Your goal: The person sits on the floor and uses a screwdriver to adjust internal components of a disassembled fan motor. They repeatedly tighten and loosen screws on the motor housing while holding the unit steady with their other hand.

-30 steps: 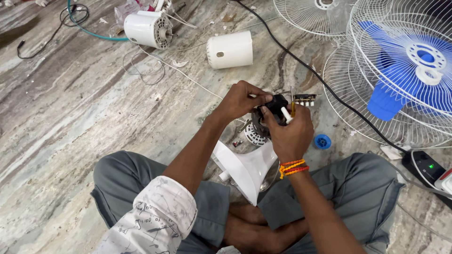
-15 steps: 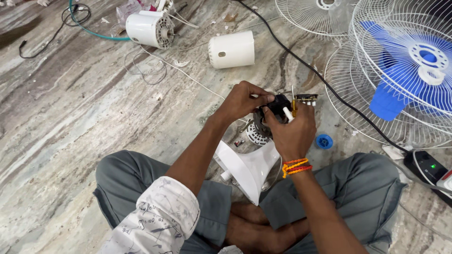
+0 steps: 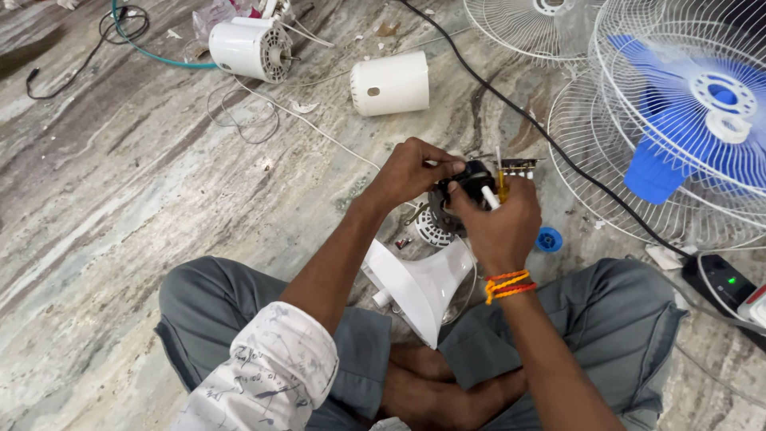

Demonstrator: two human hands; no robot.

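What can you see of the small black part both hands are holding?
The small black part is dark, looks plastic and is mostly hidden by the fingers. The left hand pinches it from the left, the right hand from below, above the white fan base. A white stub sticks out beside it, and yellowish wires run to a small terminal strip on its right. Finer detail is unclear.

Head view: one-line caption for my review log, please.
Seated cross-legged on a marble floor, left hand and right hand work a small black part above a fan motor.
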